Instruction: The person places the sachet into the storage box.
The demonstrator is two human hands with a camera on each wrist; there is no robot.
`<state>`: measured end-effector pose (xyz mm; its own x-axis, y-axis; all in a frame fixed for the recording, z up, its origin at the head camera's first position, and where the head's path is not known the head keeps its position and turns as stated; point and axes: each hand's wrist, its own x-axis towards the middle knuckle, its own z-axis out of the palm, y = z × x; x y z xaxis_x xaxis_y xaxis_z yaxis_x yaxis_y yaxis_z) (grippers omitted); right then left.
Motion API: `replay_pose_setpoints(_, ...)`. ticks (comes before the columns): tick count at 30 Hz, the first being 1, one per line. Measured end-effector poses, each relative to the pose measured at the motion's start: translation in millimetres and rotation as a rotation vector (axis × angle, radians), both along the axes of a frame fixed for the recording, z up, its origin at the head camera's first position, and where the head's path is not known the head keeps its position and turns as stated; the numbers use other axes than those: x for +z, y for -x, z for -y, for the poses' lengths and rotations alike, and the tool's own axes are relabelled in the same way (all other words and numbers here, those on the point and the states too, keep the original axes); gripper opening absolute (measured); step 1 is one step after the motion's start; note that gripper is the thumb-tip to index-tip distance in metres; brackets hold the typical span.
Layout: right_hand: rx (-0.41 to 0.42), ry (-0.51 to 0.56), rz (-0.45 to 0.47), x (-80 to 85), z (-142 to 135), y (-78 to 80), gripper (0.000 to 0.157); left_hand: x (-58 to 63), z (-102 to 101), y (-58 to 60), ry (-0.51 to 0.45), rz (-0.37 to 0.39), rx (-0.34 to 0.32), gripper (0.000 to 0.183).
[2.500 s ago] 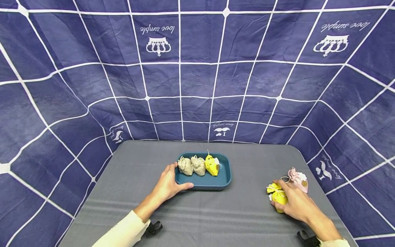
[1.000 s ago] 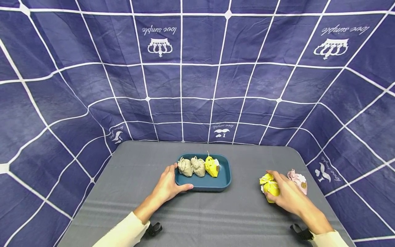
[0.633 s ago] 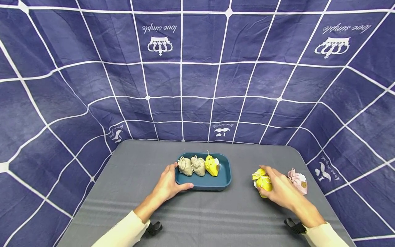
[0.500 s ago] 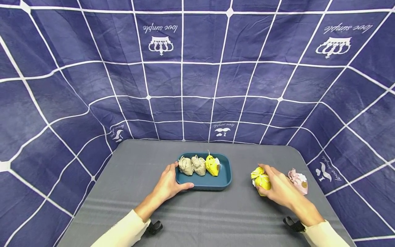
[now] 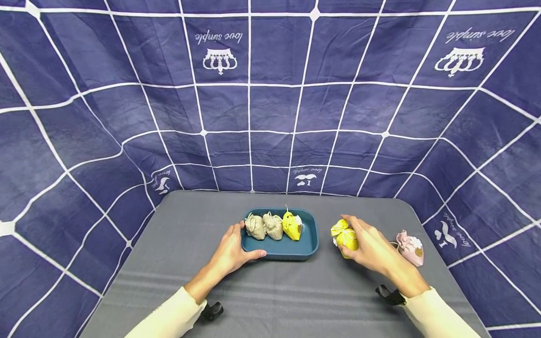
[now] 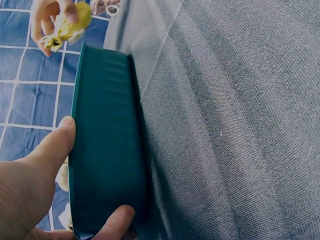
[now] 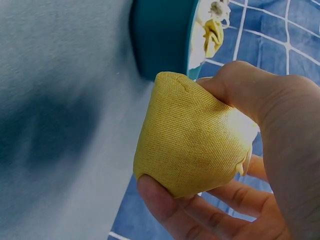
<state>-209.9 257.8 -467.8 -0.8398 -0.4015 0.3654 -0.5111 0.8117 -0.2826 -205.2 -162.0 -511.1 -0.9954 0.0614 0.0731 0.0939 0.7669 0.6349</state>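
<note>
My left hand (image 5: 231, 251) grips the left end of a dark teal tray (image 5: 281, 257), thumb at its front wall and fingers at the far left corner. Inside lie two beige drawstring pouches (image 5: 255, 227) and a yellow drawstring pouch (image 5: 292, 229) with a white flower. Just right of the tray, my right hand (image 5: 374, 246) holds a second yellow pouch (image 7: 190, 140) between thumb and fingers. In the right wrist view its rounded bottom faces the camera, and a shadow falls on the cloth beside it. The tray's right end has bare floor beside the pouches.
A pink drawstring pouch (image 5: 410, 249) with a white flower lies on the grey-covered table (image 5: 296, 300), behind the right hand. Blue cloth walls (image 5: 270, 108) with a white grid enclose the table at the back and sides.
My right hand has carried the yellow pouch leftward from beside the pink pouch toward the tray. The left hand and tray have stayed in place.
</note>
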Motion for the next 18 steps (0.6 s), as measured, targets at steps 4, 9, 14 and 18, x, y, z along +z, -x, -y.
replay_pose_setpoints(4,0.021,0.015,0.006,4.1,7.7,2.8,0.081,-0.6,-0.2,0.0,0.007,0.004,0.003,0.121)
replay_pose_setpoints(9,0.032,0.014,0.009,7.1,15.0,4.7,0.082,-1.8,-0.8,-2.2,0.013,0.018,0.0,0.122)
replay_pose_setpoints(14,0.036,0.018,0.02,9.9,23.7,8.7,0.083,-1.2,-0.9,-1.7,0.015,0.014,0.001,0.123)
replay_pose_setpoints(18,0.054,0.025,0.027,12.5,32.6,11.8,0.081,-0.2,0.1,-1.2,0.023,0.016,0.007,0.124)
